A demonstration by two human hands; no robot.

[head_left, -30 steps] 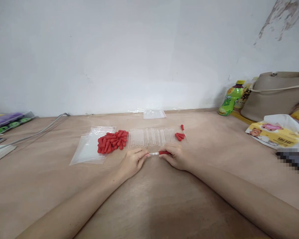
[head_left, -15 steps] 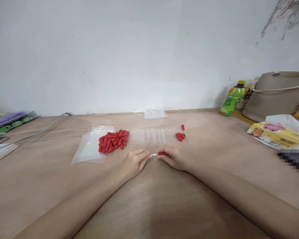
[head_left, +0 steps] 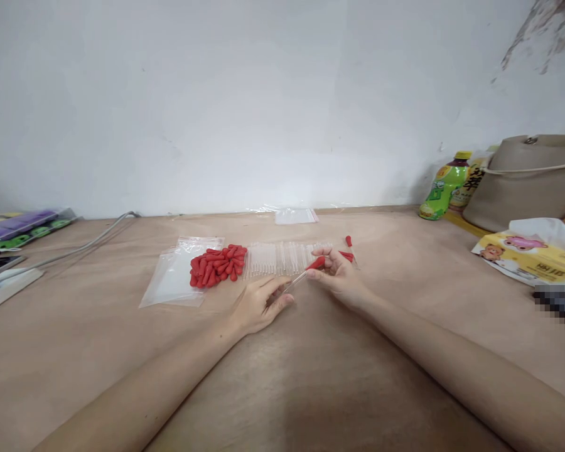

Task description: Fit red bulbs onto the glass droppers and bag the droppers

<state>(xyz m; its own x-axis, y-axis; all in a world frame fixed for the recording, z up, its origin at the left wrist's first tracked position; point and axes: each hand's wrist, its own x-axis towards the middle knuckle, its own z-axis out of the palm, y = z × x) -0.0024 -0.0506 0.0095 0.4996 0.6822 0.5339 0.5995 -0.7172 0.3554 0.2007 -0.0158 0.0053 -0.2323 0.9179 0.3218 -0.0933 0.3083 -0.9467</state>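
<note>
The pale wall (head_left: 245, 113) rises behind my bench (head_left: 245, 402); on the bench at far right sits a grey-brown handbag (head_left: 518, 194), with a yellow-and-white packet (head_left: 530, 251) in front of it and a green bottle (head_left: 445, 188) just beside it; to the left lie flat clear bags (head_left: 167, 282), overlapping; a red heap of rubber bulbs (head_left: 219, 265) rests partly on them, and a row of glass tubes (head_left: 273, 257) runs rightward from the heap; my right hand (head_left: 341, 279) pinches a dropper (head_left: 314, 264) by its red bulb, the tube slanting down to the left; my left hand (head_left: 258, 306) has its thumb and fingers slightly parted around the tube's lower end, though I cannot tell whether they touch it; beyond my right hand lies another dropper (head_left: 349, 241).
</note>
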